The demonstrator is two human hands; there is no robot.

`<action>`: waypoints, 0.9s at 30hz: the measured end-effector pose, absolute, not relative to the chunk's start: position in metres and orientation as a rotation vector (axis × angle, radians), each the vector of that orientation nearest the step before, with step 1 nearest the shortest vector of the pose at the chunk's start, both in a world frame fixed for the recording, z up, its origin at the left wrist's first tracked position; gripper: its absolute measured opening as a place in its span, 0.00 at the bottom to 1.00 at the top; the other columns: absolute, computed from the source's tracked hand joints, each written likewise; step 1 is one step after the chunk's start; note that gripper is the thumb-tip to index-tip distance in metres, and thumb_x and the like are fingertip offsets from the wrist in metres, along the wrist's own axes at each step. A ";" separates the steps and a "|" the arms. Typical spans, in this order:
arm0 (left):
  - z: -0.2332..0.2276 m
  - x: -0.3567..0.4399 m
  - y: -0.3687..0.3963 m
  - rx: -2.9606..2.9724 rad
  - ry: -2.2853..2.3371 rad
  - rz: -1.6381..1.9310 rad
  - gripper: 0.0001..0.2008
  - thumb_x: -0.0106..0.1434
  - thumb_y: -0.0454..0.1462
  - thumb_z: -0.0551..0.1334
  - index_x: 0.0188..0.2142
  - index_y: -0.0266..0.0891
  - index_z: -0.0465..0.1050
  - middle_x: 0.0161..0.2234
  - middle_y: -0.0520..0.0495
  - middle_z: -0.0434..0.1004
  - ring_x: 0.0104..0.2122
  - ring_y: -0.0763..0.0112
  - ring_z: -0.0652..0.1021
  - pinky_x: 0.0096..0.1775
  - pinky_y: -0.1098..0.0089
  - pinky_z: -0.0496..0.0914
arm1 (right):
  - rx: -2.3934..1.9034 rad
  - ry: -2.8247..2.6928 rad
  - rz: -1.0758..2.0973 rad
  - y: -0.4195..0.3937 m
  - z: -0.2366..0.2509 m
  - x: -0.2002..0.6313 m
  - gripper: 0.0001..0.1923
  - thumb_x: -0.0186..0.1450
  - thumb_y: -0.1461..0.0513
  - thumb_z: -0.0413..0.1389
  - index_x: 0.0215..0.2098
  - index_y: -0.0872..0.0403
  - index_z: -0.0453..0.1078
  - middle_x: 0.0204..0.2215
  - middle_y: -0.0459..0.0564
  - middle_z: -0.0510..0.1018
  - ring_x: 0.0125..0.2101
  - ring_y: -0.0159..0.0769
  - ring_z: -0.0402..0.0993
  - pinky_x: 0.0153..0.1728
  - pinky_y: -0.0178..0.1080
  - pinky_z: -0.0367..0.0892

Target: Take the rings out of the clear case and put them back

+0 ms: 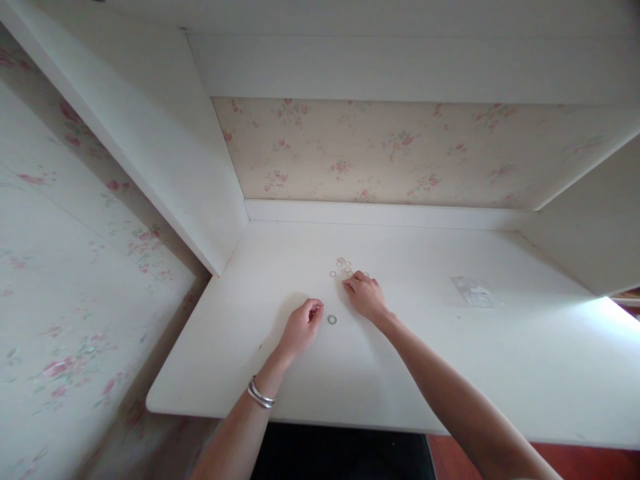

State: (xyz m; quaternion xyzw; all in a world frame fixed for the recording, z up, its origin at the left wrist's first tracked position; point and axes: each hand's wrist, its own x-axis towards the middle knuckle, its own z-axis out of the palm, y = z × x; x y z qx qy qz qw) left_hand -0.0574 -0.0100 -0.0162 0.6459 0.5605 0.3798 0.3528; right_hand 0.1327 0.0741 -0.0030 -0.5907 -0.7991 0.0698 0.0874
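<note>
My left hand (301,327) rests low over the white desk, its fingers curled together in a pinch. Whatever may be between those fingertips is too small to make out. Just to its right a darker greyish ring (329,320) lies flat on the desktop. Farther back, my right hand (366,294) reaches to the edge of a loose cluster of several small, thin, pale ring-shaped pieces (340,264). Its fingers are bent down and drawn together at the desk surface, partly covering the cluster. I cannot see what, if anything, they grip.
A clear plastic bag (474,292) lies on the right side of the white desk (210,360). White panels and a flowered wall (350,150) enclose the back and left. A black seat-like surface (345,457) is under the front edge.
</note>
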 end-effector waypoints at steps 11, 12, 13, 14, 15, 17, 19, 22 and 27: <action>-0.019 -0.056 -0.009 1.687 1.424 1.005 0.12 0.64 0.42 0.52 0.40 0.39 0.69 0.31 0.49 0.76 0.31 0.71 0.75 0.35 0.72 0.67 | -1.715 -2.294 0.209 0.085 -0.005 0.130 0.16 0.69 0.59 0.43 0.42 0.49 0.73 0.42 0.50 0.73 0.38 0.33 0.70 0.40 0.35 0.59; -0.019 -0.056 -0.009 1.689 1.428 1.003 0.12 0.64 0.42 0.52 0.40 0.39 0.69 0.31 0.49 0.76 0.31 0.71 0.75 0.35 0.72 0.67 | -1.723 -2.308 0.220 0.086 -0.004 0.128 0.16 0.69 0.59 0.43 0.42 0.49 0.73 0.42 0.50 0.73 0.38 0.33 0.70 0.40 0.35 0.59; -0.020 -0.057 -0.009 1.691 1.433 0.999 0.12 0.64 0.42 0.52 0.40 0.39 0.69 0.31 0.49 0.76 0.30 0.71 0.75 0.34 0.72 0.67 | -1.729 -2.320 0.230 0.088 -0.003 0.126 0.16 0.69 0.59 0.43 0.41 0.49 0.73 0.42 0.50 0.73 0.38 0.33 0.70 0.41 0.35 0.59; -0.021 -0.057 -0.009 1.692 1.438 0.994 0.12 0.64 0.42 0.52 0.40 0.39 0.69 0.31 0.49 0.76 0.30 0.72 0.74 0.34 0.73 0.67 | -1.733 -2.328 0.233 0.088 -0.003 0.126 0.16 0.69 0.59 0.43 0.41 0.49 0.73 0.42 0.49 0.73 0.38 0.33 0.69 0.41 0.35 0.59; -0.021 -0.057 -0.009 1.693 1.441 0.989 0.12 0.65 0.42 0.52 0.40 0.39 0.69 0.31 0.49 0.76 0.30 0.72 0.74 0.34 0.73 0.67 | -1.736 -2.330 0.227 0.088 -0.003 0.126 0.16 0.69 0.58 0.43 0.41 0.49 0.73 0.41 0.49 0.73 0.37 0.33 0.69 0.41 0.36 0.59; -0.021 -0.057 -0.009 1.692 1.439 0.985 0.12 0.65 0.42 0.52 0.40 0.39 0.69 0.31 0.49 0.76 0.30 0.72 0.74 0.34 0.73 0.67 | -1.739 -2.318 0.197 0.085 -0.004 0.128 0.17 0.69 0.58 0.43 0.41 0.49 0.73 0.41 0.49 0.72 0.37 0.33 0.69 0.40 0.36 0.59; -0.020 -0.057 -0.009 1.690 1.434 0.983 0.12 0.65 0.42 0.52 0.41 0.39 0.69 0.31 0.49 0.75 0.30 0.72 0.74 0.34 0.72 0.67 | -1.749 -2.305 0.181 0.079 -0.005 0.132 0.16 0.69 0.57 0.43 0.41 0.49 0.73 0.41 0.49 0.72 0.37 0.33 0.69 0.40 0.36 0.59; -0.018 -0.056 -0.010 1.683 1.427 0.974 0.12 0.65 0.42 0.52 0.40 0.40 0.69 0.31 0.49 0.76 0.30 0.71 0.75 0.34 0.72 0.67 | -1.784 -2.307 0.205 0.069 -0.007 0.139 0.15 0.68 0.57 0.44 0.42 0.49 0.72 0.43 0.51 0.71 0.38 0.34 0.69 0.40 0.37 0.58; -0.016 -0.055 -0.010 1.669 1.421 0.973 0.12 0.64 0.43 0.53 0.41 0.40 0.69 0.33 0.47 0.76 0.32 0.69 0.75 0.36 0.71 0.67 | -1.781 -2.332 0.198 0.054 -0.010 0.144 0.15 0.68 0.60 0.45 0.39 0.51 0.73 0.43 0.53 0.70 0.41 0.37 0.67 0.41 0.38 0.58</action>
